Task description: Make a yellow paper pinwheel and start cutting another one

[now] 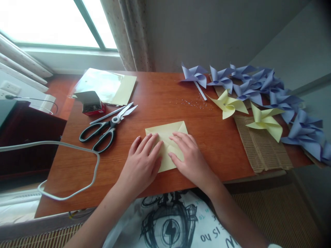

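Observation:
A square of pale yellow paper [168, 129] with crease lines lies flat near the table's front edge. My left hand [144, 155] rests on its left side, fingers stretched out and pointing away from me. On the right part of the sheet lies my right hand [190, 153], its fingers slightly curved and apart. Both palms face down, and neither hand grips anything. To the left of the paper are scissors [108, 127] with black handles, their blades a little apart. A thin grey stick [107, 114] lies alongside them.
An opened small red box [94, 108] stands near a clear plastic packet [99, 84] of yellow paper. Purple pinwheels [249, 89] and two yellow pinwheels [266, 120] crowd the right side, by corrugated cardboard [258, 148]. Tiny beads [192, 104] are scattered mid-table. A white cable [95, 172] loops at left.

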`<state>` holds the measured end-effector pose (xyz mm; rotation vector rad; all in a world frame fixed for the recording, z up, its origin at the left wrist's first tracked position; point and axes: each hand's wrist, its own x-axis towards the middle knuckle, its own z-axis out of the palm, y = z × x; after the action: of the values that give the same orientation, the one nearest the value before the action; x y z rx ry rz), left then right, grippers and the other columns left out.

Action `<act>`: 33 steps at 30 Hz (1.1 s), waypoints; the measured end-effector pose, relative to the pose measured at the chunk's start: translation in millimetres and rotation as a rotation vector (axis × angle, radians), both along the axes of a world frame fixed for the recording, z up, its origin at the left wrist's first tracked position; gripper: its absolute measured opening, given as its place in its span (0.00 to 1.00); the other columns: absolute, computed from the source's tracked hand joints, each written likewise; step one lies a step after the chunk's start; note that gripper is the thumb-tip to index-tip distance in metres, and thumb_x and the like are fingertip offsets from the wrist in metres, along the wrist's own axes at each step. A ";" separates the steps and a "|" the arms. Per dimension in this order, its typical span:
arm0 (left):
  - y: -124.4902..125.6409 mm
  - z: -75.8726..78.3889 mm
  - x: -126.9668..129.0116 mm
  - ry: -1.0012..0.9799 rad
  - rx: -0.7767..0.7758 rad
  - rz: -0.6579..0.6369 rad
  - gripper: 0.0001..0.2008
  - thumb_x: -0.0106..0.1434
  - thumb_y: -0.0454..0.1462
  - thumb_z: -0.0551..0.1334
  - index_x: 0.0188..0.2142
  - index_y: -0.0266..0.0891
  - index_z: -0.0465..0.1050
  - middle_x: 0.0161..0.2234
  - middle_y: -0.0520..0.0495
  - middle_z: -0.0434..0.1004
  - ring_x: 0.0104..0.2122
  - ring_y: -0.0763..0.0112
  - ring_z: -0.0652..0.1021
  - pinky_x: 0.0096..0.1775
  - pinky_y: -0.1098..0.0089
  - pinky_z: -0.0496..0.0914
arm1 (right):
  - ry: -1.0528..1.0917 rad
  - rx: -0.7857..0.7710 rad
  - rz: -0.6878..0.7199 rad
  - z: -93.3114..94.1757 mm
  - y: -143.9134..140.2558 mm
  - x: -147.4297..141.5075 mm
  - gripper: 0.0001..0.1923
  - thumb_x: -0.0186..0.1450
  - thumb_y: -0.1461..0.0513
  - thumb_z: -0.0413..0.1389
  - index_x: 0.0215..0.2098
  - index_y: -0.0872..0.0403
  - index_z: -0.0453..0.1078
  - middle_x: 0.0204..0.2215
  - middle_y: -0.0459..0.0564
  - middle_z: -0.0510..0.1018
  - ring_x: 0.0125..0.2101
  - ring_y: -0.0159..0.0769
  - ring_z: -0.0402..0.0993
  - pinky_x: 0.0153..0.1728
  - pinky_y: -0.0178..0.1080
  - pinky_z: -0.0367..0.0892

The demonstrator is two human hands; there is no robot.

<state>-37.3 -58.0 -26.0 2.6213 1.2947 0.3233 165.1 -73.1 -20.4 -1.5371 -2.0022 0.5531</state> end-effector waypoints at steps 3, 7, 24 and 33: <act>2.5 0.5 -1.3 -0.028 0.001 -0.004 0.22 0.69 0.36 0.56 0.62 0.37 0.67 0.68 0.35 0.63 0.67 0.49 0.64 0.67 0.45 0.57 | 0.035 0.058 -0.096 6.5 2.9 11.4 0.19 0.68 0.64 0.57 0.57 0.50 0.70 0.56 0.58 0.75 0.57 0.52 0.70 0.60 0.58 0.67; 6.1 3.4 -1.0 -0.088 0.018 -0.001 0.22 0.69 0.37 0.57 0.61 0.35 0.67 0.68 0.33 0.63 0.68 0.48 0.63 0.67 0.46 0.57 | 0.045 0.069 -0.186 11.8 5.5 22.3 0.21 0.66 0.66 0.57 0.58 0.48 0.69 0.59 0.59 0.72 0.59 0.54 0.68 0.61 0.59 0.66; 14.0 11.5 -6.3 -0.571 -0.294 0.360 0.33 0.68 0.41 0.62 0.69 0.42 0.54 0.66 0.34 0.64 0.56 0.54 0.77 0.56 0.54 0.74 | 0.547 -0.018 -0.423 1.5 3.4 22.2 0.15 0.67 0.60 0.60 0.53 0.49 0.73 0.44 0.53 0.83 0.39 0.43 0.81 0.43 0.45 0.77; 24.4 22.5 16.5 -1.300 -1.151 0.368 0.24 0.64 0.42 0.68 0.58 0.37 0.72 0.53 0.39 0.80 0.53 0.51 0.79 0.53 0.61 0.74 | 0.500 0.243 -0.304 17.6 -2.0 13.7 0.10 0.68 0.66 0.58 0.47 0.50 0.75 0.41 0.51 0.82 0.40 0.40 0.79 0.42 0.43 0.76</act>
<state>-20.8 -33.6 -3.5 0.8270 0.9154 0.8088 178.8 -75.2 -2.9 -1.3555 -1.3750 0.4886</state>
